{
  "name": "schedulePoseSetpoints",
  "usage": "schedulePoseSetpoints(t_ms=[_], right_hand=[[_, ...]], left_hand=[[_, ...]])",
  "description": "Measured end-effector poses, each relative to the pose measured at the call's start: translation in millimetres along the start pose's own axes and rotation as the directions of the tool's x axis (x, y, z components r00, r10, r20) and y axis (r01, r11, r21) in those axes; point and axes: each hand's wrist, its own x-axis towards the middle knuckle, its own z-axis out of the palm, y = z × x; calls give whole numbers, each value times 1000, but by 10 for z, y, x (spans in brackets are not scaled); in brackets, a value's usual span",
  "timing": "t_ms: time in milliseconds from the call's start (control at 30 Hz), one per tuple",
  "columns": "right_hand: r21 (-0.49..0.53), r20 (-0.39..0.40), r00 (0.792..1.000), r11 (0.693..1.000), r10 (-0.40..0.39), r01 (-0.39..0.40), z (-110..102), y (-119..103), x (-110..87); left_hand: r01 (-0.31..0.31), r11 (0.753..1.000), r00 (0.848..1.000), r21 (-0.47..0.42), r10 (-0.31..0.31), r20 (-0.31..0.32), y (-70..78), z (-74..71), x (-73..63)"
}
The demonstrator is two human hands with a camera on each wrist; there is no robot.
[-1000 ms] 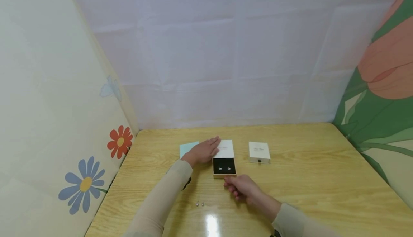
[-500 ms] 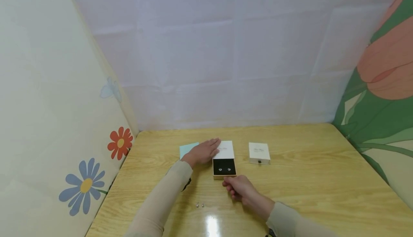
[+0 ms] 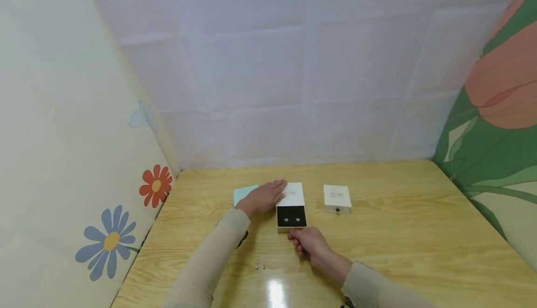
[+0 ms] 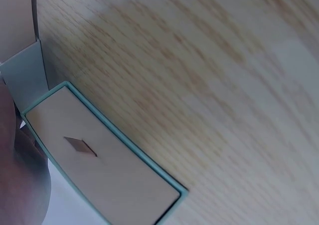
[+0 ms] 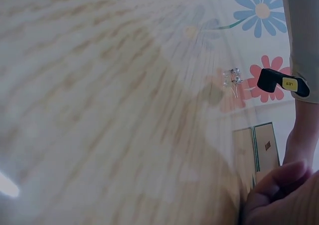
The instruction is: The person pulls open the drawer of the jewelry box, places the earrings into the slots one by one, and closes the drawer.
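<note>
A small jewelry box, its white sleeve [image 3: 293, 194] at the back, has its drawer [image 3: 291, 215] slid out toward me. Black lining fills the drawer, with a pair of earrings [image 3: 298, 220] set in it. My left hand [image 3: 263, 198] lies over the sleeve's left side, fingers stretched out across it. At the drawer's front edge my right hand [image 3: 311, 242] pinches with thumb and forefinger, its other fingers curled; the pinched spot is hidden. Partly behind my left wrist is a teal box [image 3: 245, 192]. Its end panel, with a small ribbon tab [image 4: 80, 146], shows in the left wrist view.
To the right stands another white jewelry box [image 3: 337, 197] with a dark tab on its front. Two loose earrings [image 3: 260, 266] lie on the wooden table [image 3: 398, 233] nearer to me. A black band [image 5: 269, 80] is on the left wrist.
My right hand has shifted slightly left along the drawer's front edge. The left hand, the drawer and the other things have stayed where they were.
</note>
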Motion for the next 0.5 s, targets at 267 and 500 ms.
schedulePoseSetpoints(t_ms=[267, 500], right_hand=[[18, -4, 1000, 1000, -1, 1, 30, -24, 17], [11, -6, 1000, 1000, 16, -16, 23, -45, 57]], left_hand=[[-13, 1000, 1000, -25, 13, -7, 3, -14, -2], [-8, 1000, 1000, -11, 8, -7, 10, -11, -7]])
